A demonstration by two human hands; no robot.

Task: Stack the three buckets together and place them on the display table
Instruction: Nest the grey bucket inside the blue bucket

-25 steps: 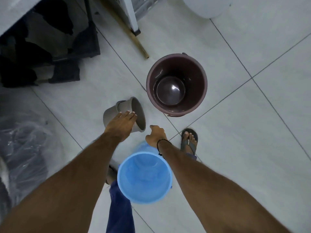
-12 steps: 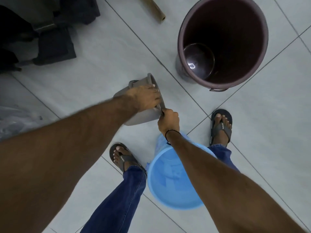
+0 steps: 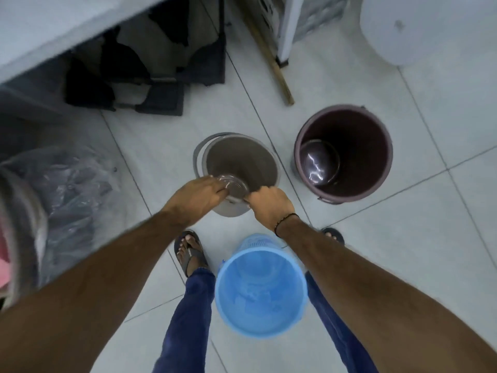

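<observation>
A grey bucket stands upright on the tiled floor in front of me, its mouth facing up and its handle lying over the far rim. My left hand grips its near rim from the left, and my right hand grips the near rim from the right. A blue bucket stands upright between my legs, close to me. A larger maroon bucket stands upright to the right of the grey one, untouched.
A white table edge crosses the top left, with dark items under it. A wooden stick lies on the floor beyond the buckets. Clear plastic wrap sits at the left, and a white round object at the top right.
The grey bucket lay tilted on its side under my left hand; now it stands upright with both hands on its near rim. My right hand moved onto it.
</observation>
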